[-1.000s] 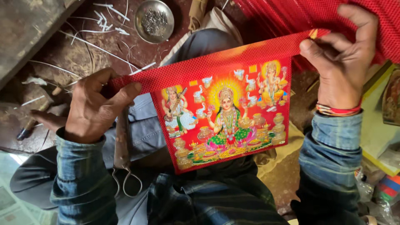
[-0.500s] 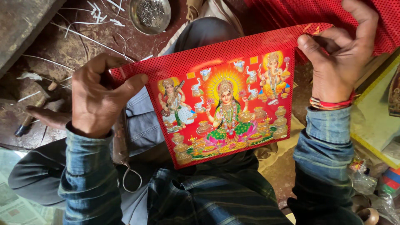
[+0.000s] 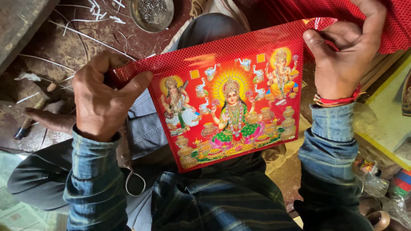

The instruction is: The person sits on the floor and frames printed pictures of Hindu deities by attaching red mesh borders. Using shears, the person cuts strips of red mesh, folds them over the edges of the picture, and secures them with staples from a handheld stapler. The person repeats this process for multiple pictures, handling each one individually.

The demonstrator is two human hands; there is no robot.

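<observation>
I hold a glossy red picture (image 3: 231, 107) printed with three seated figures, elephants and pots, flat above my lap. My left hand (image 3: 102, 100) grips its upper left corner, thumb on the dotted red border. My right hand (image 3: 342, 55) pinches the upper right corner, a red thread band on the wrist. More red dotted sheet (image 3: 398, 25) lies behind the right hand. Both arms wear blue denim sleeves.
A round metal bowl (image 3: 152, 13) of small nails sits on the dirty floor at the top, among white wire scraps (image 3: 98, 8). Scissors handles (image 3: 135, 182) lie on my left thigh. A yellow-edged board (image 3: 385, 124) and small packets (image 3: 400, 184) lie at the right.
The picture and both hands have stayed on their corners while the view has shifted slightly; the picture sits a little higher and more level than before.
</observation>
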